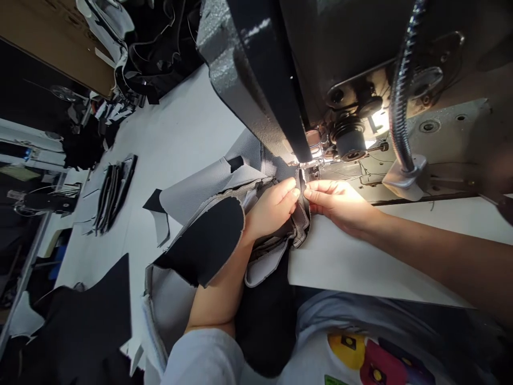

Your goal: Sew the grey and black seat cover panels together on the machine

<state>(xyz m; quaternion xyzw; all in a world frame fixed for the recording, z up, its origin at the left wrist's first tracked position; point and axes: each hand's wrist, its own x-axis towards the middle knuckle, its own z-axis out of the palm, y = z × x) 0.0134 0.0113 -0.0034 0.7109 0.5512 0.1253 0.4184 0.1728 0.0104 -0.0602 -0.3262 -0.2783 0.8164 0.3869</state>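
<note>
A grey and black fabric piece [200,184] lies bunched on the white table, its layered edge running up to the lit needle area of a sewing machine [256,80]. My left hand [274,208] is closed on the fabric just left of the needle area, with its fingers pinched together. Close by on the right, my right hand [340,206] pinches the same fabric edge between thumb and fingers. A black flap [208,240] of the piece lies over my left forearm. More of the fabric hangs down toward my lap.
On the white table [156,133], a stack of dark cut pieces [114,192] lies at the left. Black fabric [88,326] covers the lower left, and more is heaped at the top. A flexible metal tube [403,91] stands right of the needle area.
</note>
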